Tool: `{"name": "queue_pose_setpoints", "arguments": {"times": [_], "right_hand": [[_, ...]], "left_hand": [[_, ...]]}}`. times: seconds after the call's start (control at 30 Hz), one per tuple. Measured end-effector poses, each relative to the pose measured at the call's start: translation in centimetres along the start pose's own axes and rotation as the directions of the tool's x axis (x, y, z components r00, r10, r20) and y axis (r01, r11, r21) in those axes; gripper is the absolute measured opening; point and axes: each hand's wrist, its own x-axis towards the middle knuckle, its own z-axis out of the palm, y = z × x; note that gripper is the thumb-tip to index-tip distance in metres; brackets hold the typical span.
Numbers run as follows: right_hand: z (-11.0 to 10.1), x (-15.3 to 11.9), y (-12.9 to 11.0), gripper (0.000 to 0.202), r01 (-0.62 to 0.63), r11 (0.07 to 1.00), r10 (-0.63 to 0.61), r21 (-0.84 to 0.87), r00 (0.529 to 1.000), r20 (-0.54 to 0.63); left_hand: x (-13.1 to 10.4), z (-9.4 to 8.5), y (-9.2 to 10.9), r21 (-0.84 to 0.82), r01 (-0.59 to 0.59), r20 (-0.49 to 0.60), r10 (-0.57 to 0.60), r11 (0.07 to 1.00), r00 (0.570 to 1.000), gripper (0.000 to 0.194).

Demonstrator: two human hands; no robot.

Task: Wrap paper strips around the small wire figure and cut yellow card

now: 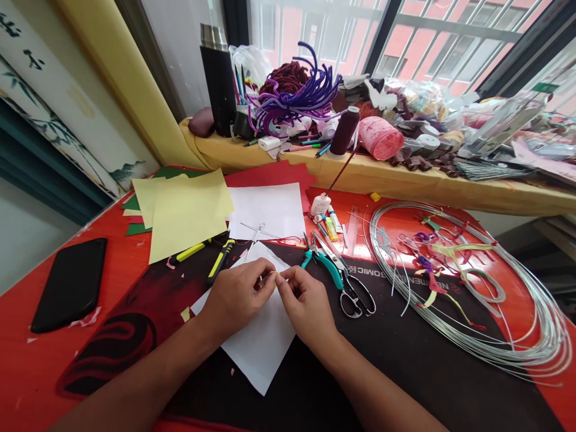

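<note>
My left hand (246, 289) and my right hand (306, 300) meet fingertip to fingertip over a white sheet of paper (265, 366) on the dark mat. Between the pinched fingers shows a tiny yellowish piece (273, 276), perhaps paper; most of it is hidden. Both hands are closed on it. Right of my right hand lie teal-handled pliers (324, 264) and scissors (348, 285). Near my left hand rests a yellow-and-black cutter (220, 261). A thin wire piece (257, 237) lies just beyond the hands, and a small yellow paper scrap (185, 314) sits left of the sheet.
Yellow paper sheets (191, 210), another white sheet (267, 207) and red paper (274, 175) lie at the back. A large wire coil (535, 312) fills the right side. A black phone (69, 285) is at left. A glue bottle (320, 204) stands below the crowded windowsill (279, 156).
</note>
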Motion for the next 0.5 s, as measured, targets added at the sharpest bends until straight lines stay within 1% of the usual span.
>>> {"name": "queue_pose_setpoints", "arguments": {"times": [0.17, 0.4, 0.5], "right_hand": [[-0.10, -0.05, 0.05, 0.026, 0.008, 1.000, -0.008, -0.015, 1.000, 0.004], [-0.20, 0.02, -0.11, 0.025, 0.021, 1.000, -0.021, -0.005, 1.000, -0.005], [-0.12, 0.09, 0.09, 0.025, 0.007, 1.000, -0.006, 0.024, 1.000, -0.021]], "left_hand": [[0.05, 0.01, -0.31, -0.021, -0.043, 0.026, 0.043, 0.999, 0.999, 0.016], [0.19, -0.43, -0.86, -0.079, -0.117, 0.051, 0.121, 0.990, 0.991, 0.016], [0.27, -0.63, -0.58, -0.126, -0.083, 0.079, 0.093, 0.989, 0.992, 0.016]]}}
